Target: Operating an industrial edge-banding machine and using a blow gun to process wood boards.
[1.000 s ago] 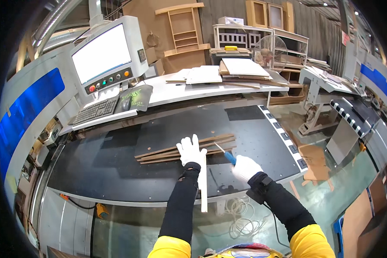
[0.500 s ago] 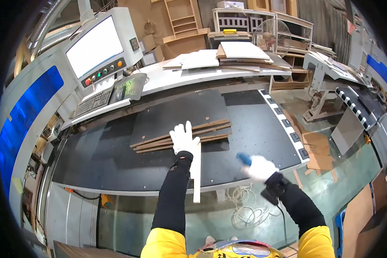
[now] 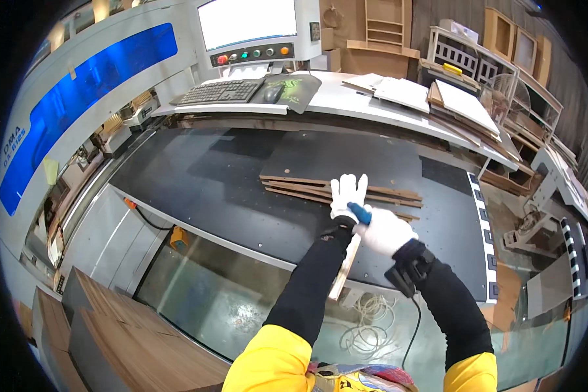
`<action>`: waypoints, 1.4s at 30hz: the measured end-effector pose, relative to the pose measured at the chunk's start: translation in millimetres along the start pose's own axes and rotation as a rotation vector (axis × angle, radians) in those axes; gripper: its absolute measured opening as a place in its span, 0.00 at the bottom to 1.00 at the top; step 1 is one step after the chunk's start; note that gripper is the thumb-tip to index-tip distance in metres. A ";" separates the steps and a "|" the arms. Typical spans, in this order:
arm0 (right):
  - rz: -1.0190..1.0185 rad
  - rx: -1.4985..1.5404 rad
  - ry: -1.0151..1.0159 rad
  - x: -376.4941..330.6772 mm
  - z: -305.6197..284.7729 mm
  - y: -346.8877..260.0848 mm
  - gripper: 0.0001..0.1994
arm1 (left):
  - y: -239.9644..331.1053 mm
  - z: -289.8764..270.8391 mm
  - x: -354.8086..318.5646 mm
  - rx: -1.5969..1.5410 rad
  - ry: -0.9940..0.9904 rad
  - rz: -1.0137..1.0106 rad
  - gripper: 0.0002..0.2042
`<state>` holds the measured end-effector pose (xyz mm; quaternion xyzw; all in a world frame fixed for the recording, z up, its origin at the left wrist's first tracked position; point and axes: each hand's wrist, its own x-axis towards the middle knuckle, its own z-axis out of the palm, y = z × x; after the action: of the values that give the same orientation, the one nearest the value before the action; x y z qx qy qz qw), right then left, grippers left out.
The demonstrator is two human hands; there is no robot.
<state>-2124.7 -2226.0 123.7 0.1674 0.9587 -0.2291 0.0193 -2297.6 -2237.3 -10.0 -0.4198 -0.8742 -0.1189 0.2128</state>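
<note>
Moved since the earlier frame: my right grip (image 3: 387, 232), brought from well apart to just beside my left grip (image 3: 348, 196), its blue-handled tool (image 3: 358, 213) coming along; the view, too, has swung round. Right grip: one, white-gloved, fingers closed around the blue handle, whose end points up and leftward at the edge of the left glove (whether the two touch, I cannot tell; the tool's working end is hidden). Left grip: one, white-gloved, fingers spread, palm down over the brown strips (image 3: 300, 187). Brown strips: several, narrow, in a loose fan on the black counter (image 3: 222, 170), at the near side of a dark panel (image 3: 346, 157). Pale strip (image 3: 345, 268): one, running from beneath my gloves toward me and out past the counter's front edge, far end hidden. Behind: one white counter (image 3: 346, 101), bearing a keyboard (image 3: 221, 92), a mouse (image 3: 272, 95) on a dark mat (image 3: 302, 93), and stacked white boards (image 3: 464, 104). Over the keyboard: one lit screen (image 3: 248, 23). Below: one coiled pale cable (image 3: 375, 306) on the floor (image 3: 242, 313).
</note>
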 end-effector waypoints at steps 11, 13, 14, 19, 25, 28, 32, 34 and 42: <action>0.281 -0.061 0.237 26.9 -49.3 46.7 0.20 | 9.6 -19.7 -4.2 -0.104 0.062 0.042 0.42; 0.326 -0.142 0.427 29.7 -66.3 130.2 0.20 | 14.2 -23.4 -0.5 -0.110 0.039 0.065 0.42; 0.381 -0.146 0.474 22.2 -72.9 156.8 0.20 | 18.3 -23.3 2.1 -0.113 0.034 0.076 0.42; 0.610 0.116 0.325 -32.4 -61.7 138.6 0.18 | 4.4 -13.6 -5.5 -0.105 0.060 0.073 0.42; 0.683 0.284 0.236 -83.2 -37.8 123.4 0.14 | 6.6 -21.5 -2.5 -0.089 0.061 0.086 0.41; 0.451 0.481 0.182 -99.9 -0.5 146.5 0.21 | 9.3 -19.6 0.0 -0.068 0.073 0.107 0.42; 0.139 1.041 0.091 -105.8 33.7 109.8 0.25 | 0.8 -28.0 6.9 -0.039 -0.027 0.150 0.42; 0.002 0.901 0.087 -93.6 45.2 84.0 0.26 | -23.6 -34.4 12.9 -0.097 -0.101 0.238 0.39; -0.372 0.331 0.394 -60.5 144.9 48.9 0.20 | -189.0 -140.9 64.7 -0.003 -0.344 0.105 0.30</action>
<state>-2057.3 -2268.5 -20.1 0.0310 0.9080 -0.3446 -0.2363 -2443.6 -2364.6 139.2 -0.4793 -0.8745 -0.0352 0.0655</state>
